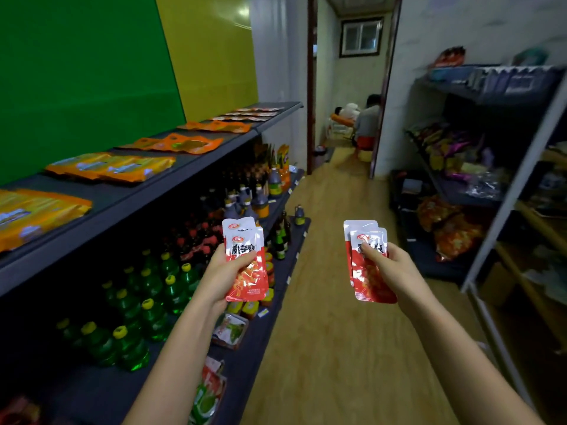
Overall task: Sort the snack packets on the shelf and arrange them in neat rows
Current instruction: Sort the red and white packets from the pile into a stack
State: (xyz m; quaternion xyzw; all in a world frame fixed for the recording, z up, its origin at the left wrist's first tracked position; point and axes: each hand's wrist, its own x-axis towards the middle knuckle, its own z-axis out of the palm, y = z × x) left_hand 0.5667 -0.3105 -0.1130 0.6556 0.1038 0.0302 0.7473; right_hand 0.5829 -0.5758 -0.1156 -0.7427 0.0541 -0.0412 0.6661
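Four packets (244,240) pinched, left hand (224,279), right hand (392,268)

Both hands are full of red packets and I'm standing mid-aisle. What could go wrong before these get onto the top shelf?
1. The left hand and right hand each grip two overlapped packets, the left pair and the right pair. A rear packet might slip out onto the wooden floor.
2. With no free hand, placing them on the top shelf may nudge the orange packets lined up there.
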